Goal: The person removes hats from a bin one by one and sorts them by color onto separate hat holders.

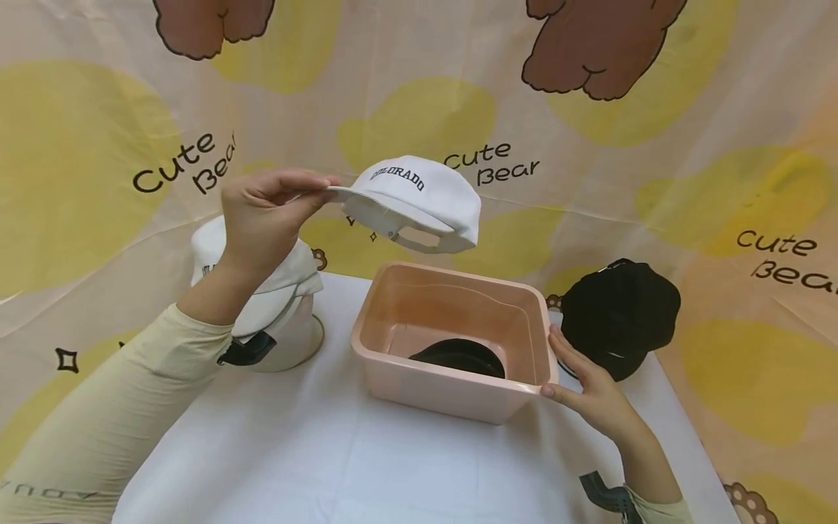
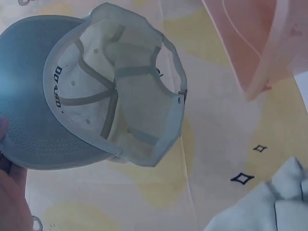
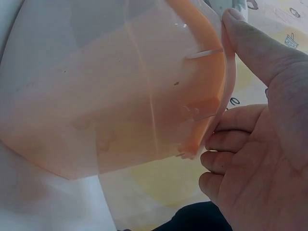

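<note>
My left hand (image 1: 262, 218) pinches the brim of a white baseball cap (image 1: 425, 189) lettered "COLORADO", holding it above and behind a pink plastic bin (image 1: 432, 386). In the left wrist view, the inside of the cap (image 2: 115, 86) and its back strap face the camera. My right hand (image 1: 599, 397) grips the bin's right end, thumb and fingers at the rim; the right wrist view shows this hand (image 3: 255, 144) at the bin's outer wall (image 3: 106, 101). Inside the bin lies a black curved item (image 1: 461, 355), partly hidden by the front wall.
At the left, more white caps (image 1: 268, 309) sit on a pale stand (image 1: 304, 342), partly behind my left forearm. A black cap (image 1: 622, 313) stands right of the bin. Beneath is a white tabletop (image 1: 393, 466), with a printed bear cloth (image 1: 589, 182) hanging behind.
</note>
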`<state>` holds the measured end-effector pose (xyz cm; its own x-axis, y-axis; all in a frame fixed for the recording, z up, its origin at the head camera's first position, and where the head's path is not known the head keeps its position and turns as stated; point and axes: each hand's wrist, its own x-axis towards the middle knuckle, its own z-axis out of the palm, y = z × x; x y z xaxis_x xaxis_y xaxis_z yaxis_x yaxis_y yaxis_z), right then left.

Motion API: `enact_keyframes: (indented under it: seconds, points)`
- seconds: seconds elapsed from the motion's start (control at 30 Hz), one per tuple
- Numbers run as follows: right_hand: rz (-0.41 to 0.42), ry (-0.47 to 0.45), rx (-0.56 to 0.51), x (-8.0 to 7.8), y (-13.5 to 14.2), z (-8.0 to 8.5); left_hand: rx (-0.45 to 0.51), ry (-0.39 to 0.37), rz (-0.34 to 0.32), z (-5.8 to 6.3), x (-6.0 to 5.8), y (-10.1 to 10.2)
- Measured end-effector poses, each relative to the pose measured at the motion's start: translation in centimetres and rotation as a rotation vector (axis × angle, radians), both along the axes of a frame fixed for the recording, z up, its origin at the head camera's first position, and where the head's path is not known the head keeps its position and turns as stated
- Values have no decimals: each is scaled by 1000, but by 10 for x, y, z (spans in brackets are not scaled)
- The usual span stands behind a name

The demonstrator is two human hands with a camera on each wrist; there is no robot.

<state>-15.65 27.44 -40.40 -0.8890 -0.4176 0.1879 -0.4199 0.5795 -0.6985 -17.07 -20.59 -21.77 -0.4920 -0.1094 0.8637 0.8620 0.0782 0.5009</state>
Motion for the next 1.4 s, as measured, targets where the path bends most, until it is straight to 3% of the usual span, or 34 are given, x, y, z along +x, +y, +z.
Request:
enact_keyframes:
  seconds: [0.1, 0.53, 0.83, 1.07, 1.4]
  points:
    - [2, 2, 4, 0, 0, 1, 24, 14, 27, 2, 5, -9]
    - [8, 6, -11, 1, 0, -1, 131, 66, 36, 9, 21, -40]
    - [5, 4, -19, 1, -1, 0, 142, 98, 117, 11, 23, -60]
    - [1, 3, -23, 2, 0, 1, 213, 111, 127, 12, 28, -70]
    - [9, 2, -16, 1, 0, 0, 211, 115, 206, 5, 27, -90]
